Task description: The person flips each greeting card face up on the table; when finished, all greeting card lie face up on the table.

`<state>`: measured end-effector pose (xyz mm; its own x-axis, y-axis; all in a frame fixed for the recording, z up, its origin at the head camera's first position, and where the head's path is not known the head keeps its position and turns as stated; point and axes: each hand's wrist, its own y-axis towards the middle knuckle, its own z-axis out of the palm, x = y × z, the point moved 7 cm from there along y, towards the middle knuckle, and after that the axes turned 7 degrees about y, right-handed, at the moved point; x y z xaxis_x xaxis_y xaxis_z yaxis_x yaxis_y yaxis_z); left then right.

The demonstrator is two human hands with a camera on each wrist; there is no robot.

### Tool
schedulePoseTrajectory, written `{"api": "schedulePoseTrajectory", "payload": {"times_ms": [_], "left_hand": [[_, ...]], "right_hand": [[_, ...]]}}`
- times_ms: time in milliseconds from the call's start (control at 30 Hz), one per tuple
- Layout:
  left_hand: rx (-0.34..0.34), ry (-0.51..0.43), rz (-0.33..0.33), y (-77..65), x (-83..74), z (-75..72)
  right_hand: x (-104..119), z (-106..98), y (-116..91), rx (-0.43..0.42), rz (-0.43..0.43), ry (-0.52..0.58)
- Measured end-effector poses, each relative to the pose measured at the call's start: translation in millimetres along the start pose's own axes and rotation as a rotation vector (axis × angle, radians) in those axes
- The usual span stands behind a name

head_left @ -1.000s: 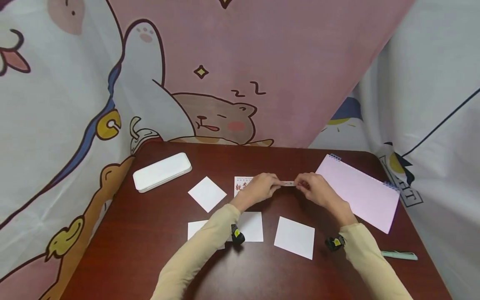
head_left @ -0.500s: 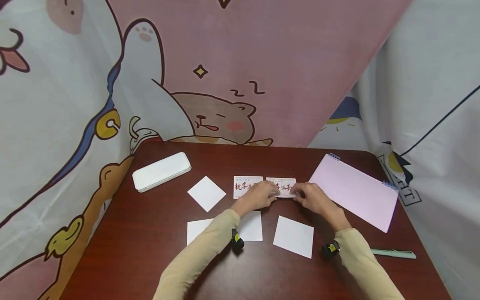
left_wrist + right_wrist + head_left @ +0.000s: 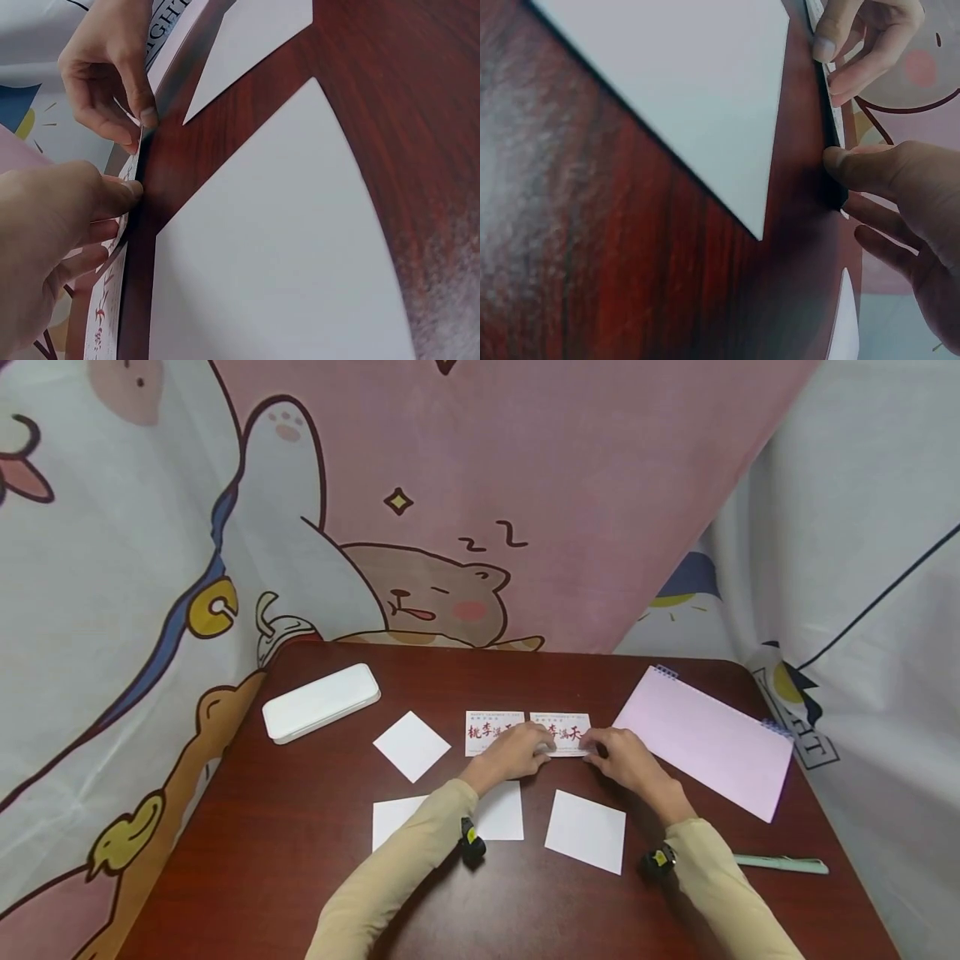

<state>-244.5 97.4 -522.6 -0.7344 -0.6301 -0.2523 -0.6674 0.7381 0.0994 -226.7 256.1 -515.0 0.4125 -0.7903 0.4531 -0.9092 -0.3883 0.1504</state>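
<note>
A small white card with red Chinese characters (image 3: 567, 725) lies low over the brown table, between both hands. At its near left corner my left hand (image 3: 512, 752) pinches the edge between thumb and fingers. My right hand (image 3: 624, 760) pinches the near right corner in the same way. In the left wrist view, the card's thin edge runs between the two thumbs. Just left of it is a matching printed card (image 3: 483, 724), partly covered by my left hand. The right wrist view shows my right thumb (image 3: 844, 159) on the card's near edge.
Nearer me lie blank white sheets, one at right (image 3: 587, 832) and others partly under my left sleeve. A white square (image 3: 412, 746) and a white case (image 3: 321, 702) are at left. At right are a pink spiral notebook (image 3: 705, 743) and a pale green pen (image 3: 783, 863).
The card, first seen nearly edge-on between the fingers, has tipped down so its printed face shows, and now lies flatter beside the other card. Both hands moved slightly nearer me.
</note>
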Motion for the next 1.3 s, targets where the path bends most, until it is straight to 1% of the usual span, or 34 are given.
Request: {"api": "schedulePoseTrajectory", "payload": {"times_ms": [167, 267, 400, 467, 567, 733, 900, 1100, 1200, 1300], "left_hand": [[-0.004, -0.021, 0.004, 1.3, 2.6, 1.3], [-0.023, -0.027, 0.005, 0.1, 4.0, -1.4], [-0.046, -0.030, -0.023, -5.7, 9.1, -11.6], [-0.051, -0.044, -0.050, -10.5, 14.6, -18.4], [-0.067, -0.061, -0.089, -19.9, 25.9, -28.1], [-0.099, -0.112, -0.158, -41.9, 50.1, -43.1], [-0.112, -0.147, -0.249, -69.2, 79.5, -54.5], [-0.130, -0.202, -0.333, -104.0, 112.7, -69.7], [-0.121, -0.197, -0.356, -119.7, 126.2, -75.5], [-0.074, -0.174, -0.379, -134.7, 137.0, -79.2]], "right_hand": [[1.9, -0.3, -1.6, -0.005, -0.005, -0.002], [4.3, -0.7, -1.7, -0.010, -0.027, 0.012], [9.3, -0.7, 1.4, -0.031, -0.068, 0.041], [13.6, -0.7, 4.7, -0.035, -0.079, 0.064], [23.4, -1.1, 11.1, -0.027, -0.071, 0.131], [47.4, -0.8, 25.7, -0.030, -0.041, 0.207], [74.2, 5.3, 43.2, -0.027, -0.012, 0.216], [105.0, 17.7, 61.2, 0.002, -0.033, 0.240], [119.3, 25.8, 69.7, 0.018, -0.045, 0.231], [134.9, 36.9, 78.9, 0.046, -0.049, 0.227]]}}
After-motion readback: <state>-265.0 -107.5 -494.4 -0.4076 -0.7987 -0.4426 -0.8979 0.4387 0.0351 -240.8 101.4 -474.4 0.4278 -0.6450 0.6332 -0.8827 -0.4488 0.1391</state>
